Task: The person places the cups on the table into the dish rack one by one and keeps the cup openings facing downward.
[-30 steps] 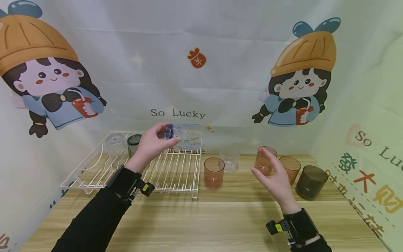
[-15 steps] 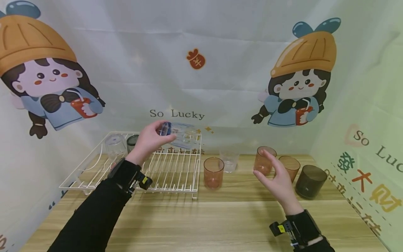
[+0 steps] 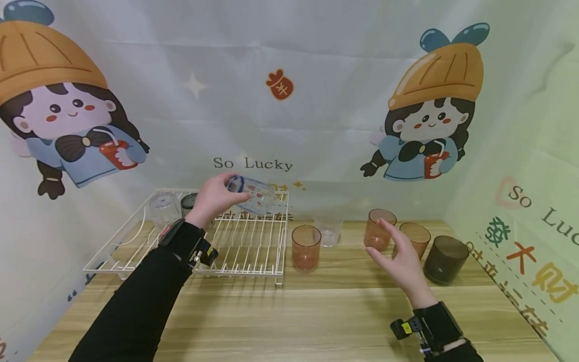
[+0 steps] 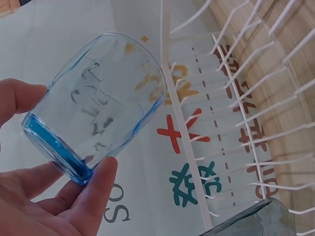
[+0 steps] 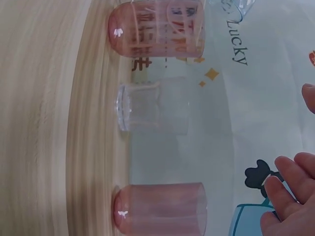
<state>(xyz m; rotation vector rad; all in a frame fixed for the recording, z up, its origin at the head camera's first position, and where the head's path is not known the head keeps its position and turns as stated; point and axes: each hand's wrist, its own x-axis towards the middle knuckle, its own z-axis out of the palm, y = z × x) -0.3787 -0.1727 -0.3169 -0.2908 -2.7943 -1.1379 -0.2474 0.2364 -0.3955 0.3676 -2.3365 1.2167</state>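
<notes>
Nearest, right of the white wire dish rack (image 3: 244,241) on the wooden tabletop (image 3: 289,311): right hand (image 3: 400,259) with fingers spread, holding nothing, close to five tumblers waiting upright — two orange ones (image 3: 306,247), a clear one (image 3: 327,230), another orange (image 3: 415,240), a smoky grey (image 3: 445,260). Farther, over the rack's back edge: left hand (image 3: 212,198) gripping the blue-bottomed clear glass tumbler (image 3: 253,194) tilted, not yet set down. Already racked at the far left corner: a clear (image 3: 163,208) and a dark tumbler (image 3: 189,203).

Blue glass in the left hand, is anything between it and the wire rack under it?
Nothing visible. The left hand holds the blue glass tilted above the back of the white rack, over bare wires. The two glasses already on the rack sit off to the left.
</notes>
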